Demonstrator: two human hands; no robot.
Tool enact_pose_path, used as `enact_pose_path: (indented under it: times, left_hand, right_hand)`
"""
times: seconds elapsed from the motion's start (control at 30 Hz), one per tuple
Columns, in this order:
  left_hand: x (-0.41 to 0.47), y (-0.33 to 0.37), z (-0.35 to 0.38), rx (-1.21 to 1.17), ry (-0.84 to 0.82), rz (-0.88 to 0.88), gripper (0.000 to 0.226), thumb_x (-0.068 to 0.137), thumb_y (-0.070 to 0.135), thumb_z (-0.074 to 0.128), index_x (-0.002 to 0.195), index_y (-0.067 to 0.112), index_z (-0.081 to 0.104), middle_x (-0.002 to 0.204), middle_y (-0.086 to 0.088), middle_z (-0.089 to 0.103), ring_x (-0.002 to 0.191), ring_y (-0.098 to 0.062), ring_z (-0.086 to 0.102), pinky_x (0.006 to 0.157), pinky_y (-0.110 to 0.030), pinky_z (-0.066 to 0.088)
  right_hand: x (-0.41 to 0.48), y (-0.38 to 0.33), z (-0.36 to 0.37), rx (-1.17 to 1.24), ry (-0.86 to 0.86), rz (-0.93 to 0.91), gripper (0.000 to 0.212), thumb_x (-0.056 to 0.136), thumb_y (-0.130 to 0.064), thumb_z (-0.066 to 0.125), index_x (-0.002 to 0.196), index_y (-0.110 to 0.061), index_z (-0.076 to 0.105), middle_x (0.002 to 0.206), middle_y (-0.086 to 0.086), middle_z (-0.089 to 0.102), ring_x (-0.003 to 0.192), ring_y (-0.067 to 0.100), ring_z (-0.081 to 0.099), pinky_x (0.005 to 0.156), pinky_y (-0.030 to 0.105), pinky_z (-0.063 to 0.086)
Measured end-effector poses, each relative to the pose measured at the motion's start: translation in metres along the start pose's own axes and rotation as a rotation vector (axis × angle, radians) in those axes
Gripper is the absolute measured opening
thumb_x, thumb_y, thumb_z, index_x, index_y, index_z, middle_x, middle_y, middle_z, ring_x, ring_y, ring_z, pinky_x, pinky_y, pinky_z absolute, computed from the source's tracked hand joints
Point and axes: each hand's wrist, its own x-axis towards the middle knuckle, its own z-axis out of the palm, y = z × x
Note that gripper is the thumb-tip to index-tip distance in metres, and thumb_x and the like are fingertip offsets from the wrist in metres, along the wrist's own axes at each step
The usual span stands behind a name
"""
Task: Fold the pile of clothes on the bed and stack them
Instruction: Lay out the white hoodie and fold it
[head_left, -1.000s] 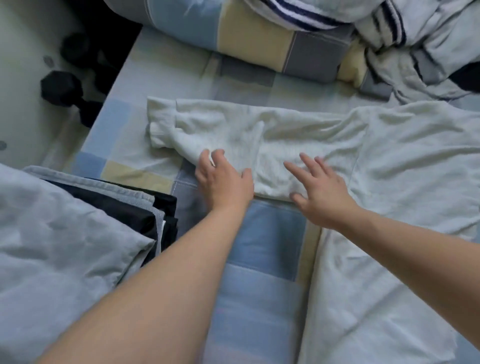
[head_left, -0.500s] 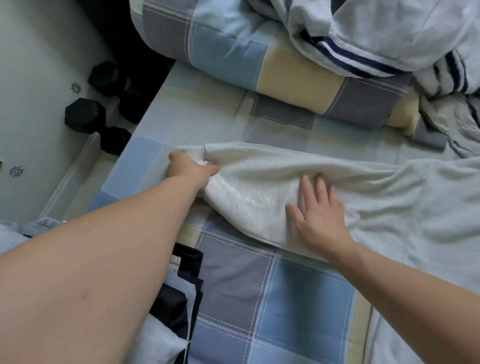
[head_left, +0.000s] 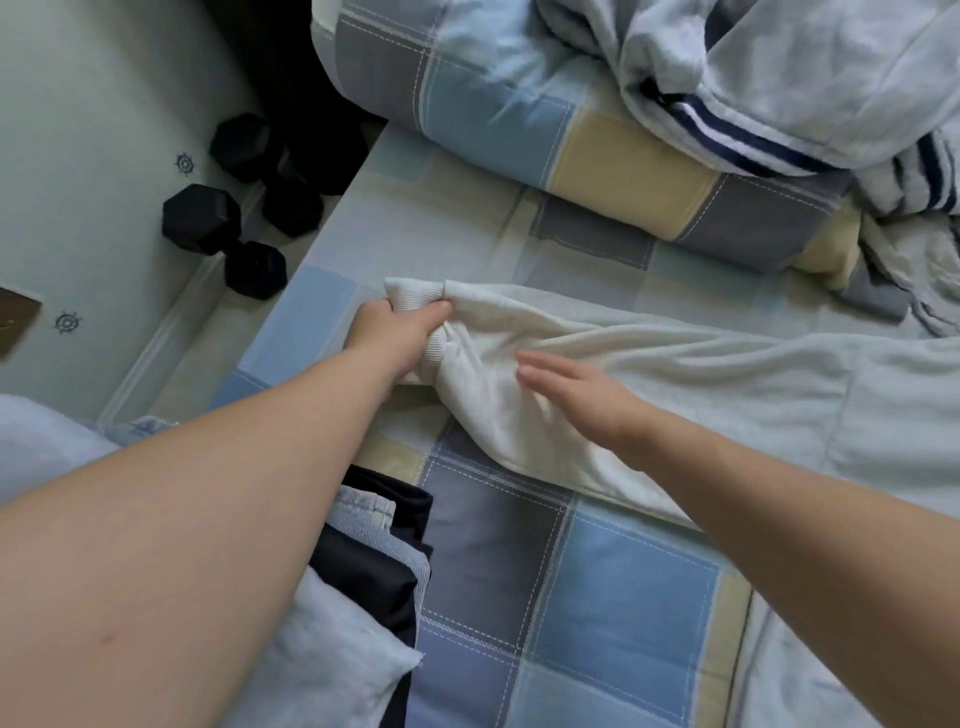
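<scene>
A pale cream sweatshirt (head_left: 727, 395) lies spread on the checked bed sheet (head_left: 597, 597), its long sleeve stretched toward the left. My left hand (head_left: 395, 338) grips the ribbed cuff (head_left: 415, 296) at the sleeve's end. My right hand (head_left: 576, 389) hovers or rests flat on the sleeve just right of the cuff, fingers straight. A stack of folded clothes (head_left: 374, 551), dark, denim and light grey, lies at the lower left, partly hidden under my left forearm. A heap of unfolded white clothes with navy stripes (head_left: 779, 88) fills the top right.
A rolled checked quilt (head_left: 571, 135) lies across the back of the bed. Black dumbbells (head_left: 218, 228) sit on the floor beyond the bed's left edge.
My left hand slid along the sleeve to its end and closed on the cuff, bunching it. My right hand moved left along the sleeve. The view shifted left.
</scene>
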Motion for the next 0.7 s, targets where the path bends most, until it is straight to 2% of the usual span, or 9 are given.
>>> enact_pose_path:
  times: [0.03, 0.1, 0.2, 0.3, 0.4, 0.47, 0.53, 0.6, 0.7]
  left_hand:
    - [-0.007, 0.007, -0.001, -0.058, -0.03, 0.013, 0.062, 0.074, 0.05, 0.078, 0.12, 0.011, 0.064, 0.114, -0.005, 0.07, 0.106, -0.028, 0.067, 0.097, -0.039, 0.052]
    - [-0.023, 0.024, 0.001, -0.138, -0.096, 0.021, 0.058, 0.073, 0.049, 0.079, 0.116, 0.013, 0.065, 0.108, -0.004, 0.072, 0.097, -0.025, 0.07, 0.092, -0.039, 0.056]
    - [-0.047, 0.049, 0.006, -0.215, -0.203, 0.008, 0.078, 0.059, 0.062, 0.076, 0.12, 0.015, 0.066, 0.106, -0.004, 0.075, 0.095, -0.027, 0.073, 0.093, -0.047, 0.057]
    - [-0.079, 0.075, 0.012, -0.275, -0.4, -0.018, 0.064, 0.082, 0.073, 0.059, 0.108, 0.016, 0.072, 0.092, 0.0, 0.076, 0.083, -0.022, 0.073, 0.085, -0.042, 0.059]
    - [-0.118, 0.096, 0.026, -0.305, -0.591, -0.03, 0.066, 0.096, 0.072, 0.035, 0.09, 0.017, 0.072, 0.075, 0.004, 0.071, 0.069, -0.015, 0.066, 0.072, -0.031, 0.053]
    - [-0.147, 0.102, 0.041, -0.238, -0.654, 0.04, 0.051, 0.099, 0.058, 0.046, 0.096, 0.017, 0.075, 0.081, 0.004, 0.072, 0.071, -0.011, 0.065, 0.067, -0.026, 0.049]
    - [-0.177, 0.107, 0.062, -0.207, -0.67, 0.127, 0.024, 0.097, 0.028, 0.062, 0.11, 0.013, 0.076, 0.09, 0.0, 0.073, 0.071, -0.007, 0.066, 0.061, -0.018, 0.049]
    - [-0.207, 0.11, 0.086, -0.255, -0.717, 0.147, 0.025, 0.094, 0.008, 0.066, 0.118, 0.01, 0.073, 0.094, -0.006, 0.074, 0.07, -0.005, 0.068, 0.059, -0.016, 0.053]
    - [-0.253, 0.115, 0.129, -0.253, -0.823, 0.168, 0.03, 0.093, 0.003, 0.066, 0.121, 0.012, 0.07, 0.1, -0.007, 0.074, 0.08, -0.009, 0.069, 0.073, -0.018, 0.058]
  right_hand:
    - [-0.007, -0.005, -0.005, 0.107, 0.028, -0.005, 0.047, 0.102, -0.041, 0.052, 0.146, -0.027, 0.05, 0.153, -0.013, 0.044, 0.141, 0.006, 0.038, 0.106, 0.021, 0.028]
    - [-0.019, -0.012, -0.013, 0.224, 0.062, -0.02, 0.048, 0.103, -0.044, 0.048, 0.148, -0.028, 0.046, 0.153, -0.013, 0.042, 0.141, 0.006, 0.038, 0.109, 0.027, 0.03]
    - [-0.029, -0.027, -0.022, 0.383, 0.035, 0.014, 0.06, 0.099, -0.061, 0.041, 0.153, -0.033, 0.036, 0.156, -0.017, 0.038, 0.142, 0.009, 0.038, 0.112, 0.038, 0.034]
    - [-0.046, -0.045, -0.033, 0.583, -0.036, 0.017, 0.07, 0.093, -0.074, 0.038, 0.148, -0.031, 0.046, 0.146, -0.008, 0.055, 0.135, 0.018, 0.051, 0.106, 0.041, 0.043]
    - [-0.087, -0.064, -0.055, 0.773, -0.083, -0.017, 0.084, 0.091, -0.075, 0.037, 0.142, -0.011, 0.054, 0.132, 0.017, 0.063, 0.122, 0.034, 0.061, 0.098, 0.04, 0.053]
    - [-0.12, -0.068, -0.076, 0.894, -0.05, 0.029, 0.088, 0.086, -0.073, 0.044, 0.138, -0.003, 0.056, 0.124, 0.021, 0.065, 0.111, 0.033, 0.065, 0.091, 0.039, 0.058]
    - [-0.15, -0.062, -0.098, 0.957, 0.024, 0.097, 0.089, 0.078, -0.069, 0.057, 0.135, -0.001, 0.057, 0.125, 0.021, 0.066, 0.106, 0.033, 0.068, 0.089, 0.042, 0.059]
    - [-0.174, -0.05, -0.12, 0.918, 0.087, 0.145, 0.083, 0.078, -0.066, 0.063, 0.131, -0.003, 0.059, 0.118, 0.021, 0.07, 0.1, 0.032, 0.071, 0.088, 0.044, 0.059]
    - [-0.214, -0.024, -0.157, 0.855, 0.147, 0.169, 0.065, 0.083, -0.058, 0.066, 0.12, -0.005, 0.061, 0.101, 0.02, 0.073, 0.09, 0.032, 0.072, 0.084, 0.045, 0.058]
